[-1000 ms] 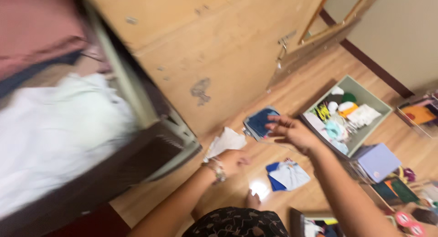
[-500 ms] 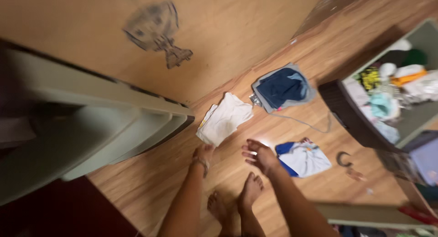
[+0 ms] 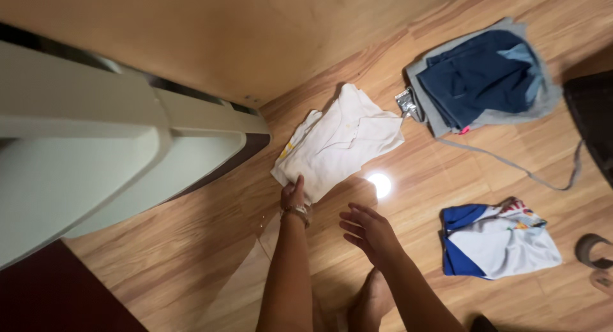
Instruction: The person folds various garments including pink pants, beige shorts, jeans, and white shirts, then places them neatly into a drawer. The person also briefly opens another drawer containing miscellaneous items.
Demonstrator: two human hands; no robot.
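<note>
The left hand (image 3: pixel 294 194) gripped the near edge of a folded white shirt (image 3: pixel 338 143) lying on the wooden floor (image 3: pixel 191 255) beside a pale drawer (image 3: pixel 96 153). The right hand (image 3: pixel 367 230) hovered open nearby. A navy-and-grey bundle (image 3: pixel 479 76) and a blue-and-white garment (image 3: pixel 498 239) lay well apart.

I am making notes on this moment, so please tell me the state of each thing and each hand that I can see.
White shirt: folded, lying flat on the wooden floor.
Left hand: resting on the white shirt's near edge; grip cannot be told.
Right hand: open, fingers spread, holding nothing.
Navy garment: folded, lying on a grey garment.
Blue and white shirt: loosely folded, on the floor.
Drawer: pulled out.
</note>
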